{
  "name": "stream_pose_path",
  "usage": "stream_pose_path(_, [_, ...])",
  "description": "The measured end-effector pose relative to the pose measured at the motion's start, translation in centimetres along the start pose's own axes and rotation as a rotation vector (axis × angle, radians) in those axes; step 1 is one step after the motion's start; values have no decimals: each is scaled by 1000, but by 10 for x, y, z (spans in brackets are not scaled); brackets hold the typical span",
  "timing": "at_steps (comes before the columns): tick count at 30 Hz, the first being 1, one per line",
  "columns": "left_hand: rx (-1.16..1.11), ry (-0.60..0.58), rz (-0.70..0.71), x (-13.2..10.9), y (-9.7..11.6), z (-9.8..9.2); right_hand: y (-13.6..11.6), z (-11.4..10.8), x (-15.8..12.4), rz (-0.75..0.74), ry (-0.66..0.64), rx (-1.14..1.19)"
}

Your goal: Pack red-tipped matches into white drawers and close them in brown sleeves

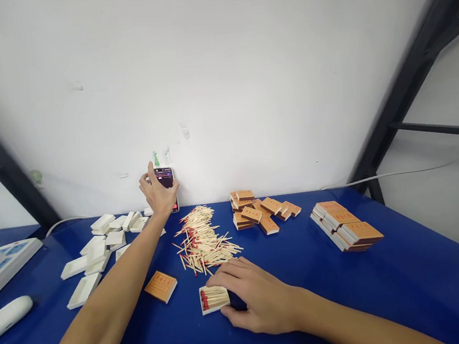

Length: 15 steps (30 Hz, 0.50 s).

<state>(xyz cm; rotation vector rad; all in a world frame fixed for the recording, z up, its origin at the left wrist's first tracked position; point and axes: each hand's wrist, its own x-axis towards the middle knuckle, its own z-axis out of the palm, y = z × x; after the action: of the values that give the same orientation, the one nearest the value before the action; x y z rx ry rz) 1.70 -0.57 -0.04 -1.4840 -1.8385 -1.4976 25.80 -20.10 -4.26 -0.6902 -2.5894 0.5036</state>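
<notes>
So we've got our right hand (256, 296) on a little white tray (216, 308) down near the front of the surface (310, 295). Taking that tray as the middle of the clock, our hand comes in from 3 o'clock, thumb at the near corner and fingers at the far one, pinching the right end. Inside, a row of matches lies side by side, red heads toward 9.

Our left hand (158, 188) is way out at 11 o'clock, reaching to the phone (164, 178), which stands upright by the wall (244, 82) with its screen lit. Thumb and fingers are spread to either side of it, but we can't tell if they're actually gripping.

At 12 there's a messy heap of loose matches (204, 238), its near end just past our right fingers. One orange box (161, 287) lies flat between 9 and 10, with a jumble of white trays (95, 251) farther out at 10. More orange boxes (252, 214) are scattered at 1, some piled up, and a neat stack (347, 225) of them sits at 2. Far out by 9 we've got a power strip (19, 260).
</notes>
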Motion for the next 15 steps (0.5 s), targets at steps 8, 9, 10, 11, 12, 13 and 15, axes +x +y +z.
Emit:
stream_pose_path(8, [380,-422,-3,17,-59,-36,-1,1,-1,3,-3,12])
stream_pose_path(9, [402,-493,40,19,-67,-42,-1,1,-2,5,-5,14])
stream_pose_path(10, [421,-563,92,20,-73,-47,-1,1,-2,8,-8,15])
stream_pose_path(11, [439,-633,149,20,-79,-50,-2,0,-2,9,-11,17])
stream_pose_path(12, [456,-696,206,19,-83,-54,-2,0,-2,10,-14,18])
stream_pose_path(13, [475,-750,259,18,-85,-56,-2,0,-2,10,-16,18])
stream_pose_path(15, [516,-822,348,14,-89,-59,-2,-1,-1,10,-17,18])
